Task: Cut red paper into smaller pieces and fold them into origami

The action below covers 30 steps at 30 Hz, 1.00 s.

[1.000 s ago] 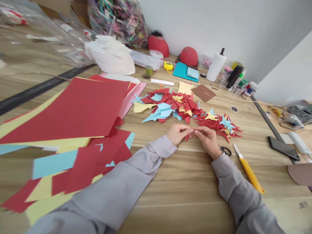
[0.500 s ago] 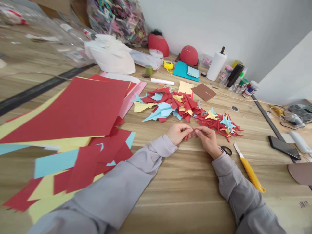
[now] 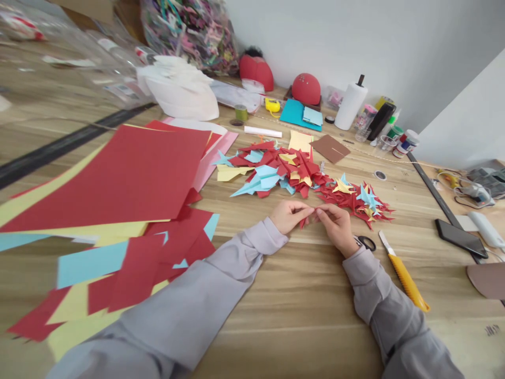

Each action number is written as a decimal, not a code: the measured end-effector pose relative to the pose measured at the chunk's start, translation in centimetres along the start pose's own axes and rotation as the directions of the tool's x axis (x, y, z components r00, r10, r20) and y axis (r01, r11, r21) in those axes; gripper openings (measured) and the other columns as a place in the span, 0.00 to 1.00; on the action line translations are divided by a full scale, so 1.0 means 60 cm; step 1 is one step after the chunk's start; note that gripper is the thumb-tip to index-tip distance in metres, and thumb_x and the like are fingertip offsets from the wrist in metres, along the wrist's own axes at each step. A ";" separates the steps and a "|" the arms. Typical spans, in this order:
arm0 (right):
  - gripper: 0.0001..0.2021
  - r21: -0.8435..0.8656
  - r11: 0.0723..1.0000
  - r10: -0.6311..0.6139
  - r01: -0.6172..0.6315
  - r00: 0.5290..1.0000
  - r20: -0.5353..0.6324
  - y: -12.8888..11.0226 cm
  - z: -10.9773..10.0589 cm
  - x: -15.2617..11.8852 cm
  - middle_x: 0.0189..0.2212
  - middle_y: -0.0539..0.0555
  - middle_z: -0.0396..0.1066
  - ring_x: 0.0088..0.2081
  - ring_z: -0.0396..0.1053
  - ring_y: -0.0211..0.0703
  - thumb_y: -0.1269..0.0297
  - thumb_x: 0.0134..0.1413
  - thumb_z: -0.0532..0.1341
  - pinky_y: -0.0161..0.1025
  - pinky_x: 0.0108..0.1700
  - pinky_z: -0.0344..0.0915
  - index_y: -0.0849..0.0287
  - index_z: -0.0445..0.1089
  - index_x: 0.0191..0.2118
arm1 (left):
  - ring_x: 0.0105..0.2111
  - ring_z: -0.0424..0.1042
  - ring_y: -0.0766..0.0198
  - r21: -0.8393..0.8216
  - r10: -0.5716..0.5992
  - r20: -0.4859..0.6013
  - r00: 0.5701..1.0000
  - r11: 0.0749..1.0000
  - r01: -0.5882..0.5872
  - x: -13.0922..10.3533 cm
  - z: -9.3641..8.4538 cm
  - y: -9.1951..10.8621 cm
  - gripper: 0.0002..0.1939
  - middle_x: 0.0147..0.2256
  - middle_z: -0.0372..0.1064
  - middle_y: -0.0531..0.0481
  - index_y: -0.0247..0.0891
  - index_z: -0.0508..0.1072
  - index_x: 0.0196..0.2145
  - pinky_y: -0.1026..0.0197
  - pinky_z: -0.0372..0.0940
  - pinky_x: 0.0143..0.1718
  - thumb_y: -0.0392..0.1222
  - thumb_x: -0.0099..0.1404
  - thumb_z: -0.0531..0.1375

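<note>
Red paper piece, small, pointed, pinched now by left hand and right hand, near spiky folded-paper heap.

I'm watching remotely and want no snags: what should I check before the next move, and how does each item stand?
1. Left hand pinching the small red paper: ok.
2. Right hand gripping the same piece: ok.
3. Folds on that piece neat: cannot tell, fingers hide most of it.
4. Black-handled scissors clear of the right wrist: cannot tell, partly hidden behind it.
5. Yellow-handled knife covered: not ok, blade exposed.
6. Knife apart from both hands: ok.
</note>
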State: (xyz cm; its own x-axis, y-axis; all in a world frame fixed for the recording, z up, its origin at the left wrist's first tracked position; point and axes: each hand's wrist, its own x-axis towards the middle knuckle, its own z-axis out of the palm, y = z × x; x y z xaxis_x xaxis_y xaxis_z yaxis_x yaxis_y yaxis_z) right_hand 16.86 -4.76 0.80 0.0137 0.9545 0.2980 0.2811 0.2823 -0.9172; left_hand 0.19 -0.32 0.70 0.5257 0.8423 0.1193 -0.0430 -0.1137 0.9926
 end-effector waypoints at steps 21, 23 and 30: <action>0.13 0.063 0.998 0.011 -0.011 1.000 0.003 0.001 0.003 0.001 0.25 0.50 0.74 0.27 0.71 0.40 0.52 0.55 0.62 0.38 0.33 0.70 0.57 0.73 0.34 | 0.15 0.61 0.71 0.164 0.064 -0.081 0.995 0.985 -0.050 -0.004 0.004 -0.008 0.14 0.17 0.66 0.56 0.35 0.72 0.27 0.67 0.59 0.21 0.47 0.64 0.58; 0.12 0.014 0.999 -0.030 0.031 0.999 -0.010 0.003 0.001 0.000 0.28 0.52 0.75 0.29 0.73 0.40 0.54 0.57 0.61 0.38 0.34 0.71 0.57 0.73 0.37 | 0.17 0.63 0.70 0.288 0.159 -0.123 0.980 0.950 -0.118 -0.004 0.005 -0.011 0.13 0.18 0.67 0.55 0.36 0.72 0.27 0.66 0.61 0.23 0.45 0.66 0.56; 0.08 -0.331 0.871 -0.369 0.362 0.928 0.045 0.001 0.000 0.003 0.35 0.55 0.77 0.36 0.75 0.43 0.65 0.60 0.59 0.40 0.40 0.72 0.55 0.72 0.44 | 0.30 0.71 0.61 0.789 0.662 0.065 0.747 0.424 -0.444 -0.003 0.002 -0.023 0.17 0.28 0.73 0.45 0.35 0.73 0.34 0.60 0.65 0.33 0.39 0.72 0.47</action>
State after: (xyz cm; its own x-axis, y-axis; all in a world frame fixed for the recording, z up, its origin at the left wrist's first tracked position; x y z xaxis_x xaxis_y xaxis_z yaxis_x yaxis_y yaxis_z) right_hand 16.88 -4.55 0.77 -0.1344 0.7865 0.6028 0.5677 0.5597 -0.6037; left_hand 0.23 -0.38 -0.68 0.4194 0.5197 0.7443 0.4185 -0.8383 0.3494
